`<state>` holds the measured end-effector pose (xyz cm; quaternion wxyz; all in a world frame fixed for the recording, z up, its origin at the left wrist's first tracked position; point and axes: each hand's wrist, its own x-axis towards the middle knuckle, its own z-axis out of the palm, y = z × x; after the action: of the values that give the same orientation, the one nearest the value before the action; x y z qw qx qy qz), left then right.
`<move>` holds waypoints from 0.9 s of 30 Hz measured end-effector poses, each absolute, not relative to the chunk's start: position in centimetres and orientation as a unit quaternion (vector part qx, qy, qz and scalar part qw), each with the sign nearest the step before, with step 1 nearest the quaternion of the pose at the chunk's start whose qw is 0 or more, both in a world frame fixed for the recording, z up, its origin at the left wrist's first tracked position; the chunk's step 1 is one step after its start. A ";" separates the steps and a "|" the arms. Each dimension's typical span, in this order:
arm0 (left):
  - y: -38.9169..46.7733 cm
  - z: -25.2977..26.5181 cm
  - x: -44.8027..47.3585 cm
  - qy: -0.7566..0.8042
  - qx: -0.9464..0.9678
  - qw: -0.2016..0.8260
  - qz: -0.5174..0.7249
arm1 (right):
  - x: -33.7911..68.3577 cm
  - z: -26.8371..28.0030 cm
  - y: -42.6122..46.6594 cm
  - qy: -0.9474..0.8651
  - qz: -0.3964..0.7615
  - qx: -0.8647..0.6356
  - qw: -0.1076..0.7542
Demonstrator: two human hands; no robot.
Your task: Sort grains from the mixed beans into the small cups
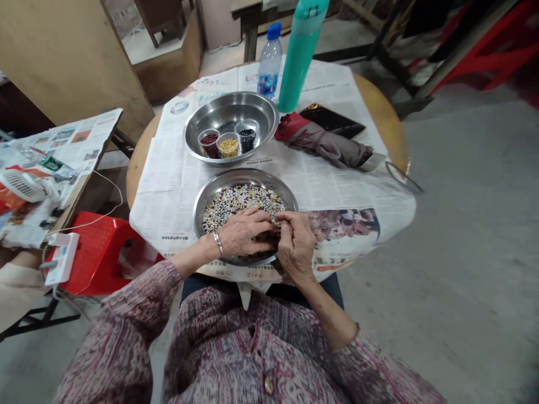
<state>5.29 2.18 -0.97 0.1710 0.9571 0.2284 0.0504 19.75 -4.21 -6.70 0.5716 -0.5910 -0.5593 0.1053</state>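
- Head view: the beans lie directly under and ahead of the fingers, spread across the near bowl; the left hand rests over them, palm down, so it is the nearer one.
- The right hand is at the bowl's right edge, just beside the left fingertips, its thumb and forefinger bent in over the beans.
- Left fingers are loosely curled and point rightward; right thumb and forefinger are drawn close together. Whether either hand grips a bean, I cannot tell.
- The bowl looks round, so it gives no long axis to work along; single beans are too small for theirs to be read.
- Ahead of the fingers and a little left, past the near bowl's far rim, the far bowl holds a red cup, a yellow cup and a black cup, each named for its contents. The left fingers seem the nearer to these.
- Ahead-right of the fingers, an umbrella lies slantwise on the counter, its handle end pointing away to the right.
- Hidden: the beans beneath both hands, and part of the near rim.
- Hard to make out: the gap between the two hands, which is in shadow. The flask, well ahead, is cut off at its top.
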 end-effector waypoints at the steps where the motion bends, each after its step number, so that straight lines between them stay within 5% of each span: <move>1: 1.9 -0.8 4.5 0.208 0.960 0.181 0.045 | 19.8 -6.7 -4.2 -0.561 0.104 -0.591 0.571; 15: 4.0 -0.7 1.9 0.413 0.904 0.068 0.081 | 19.7 -6.7 -4.2 -0.573 0.090 -0.585 0.567; 23: 1.5 -0.4 3.2 0.264 0.952 0.157 -0.006 | 19.7 -6.6 -4.2 -0.578 0.088 -0.583 0.565; 27: 1.0 0.4 -0.5 0.318 0.939 0.128 -0.015 | 19.8 -6.6 -4.2 -0.577 0.094 -0.580 0.567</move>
<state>-0.55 0.95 0.37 0.1278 0.9394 0.3178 -0.0152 19.80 -4.18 -6.60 0.5673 -0.5797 -0.5773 0.0940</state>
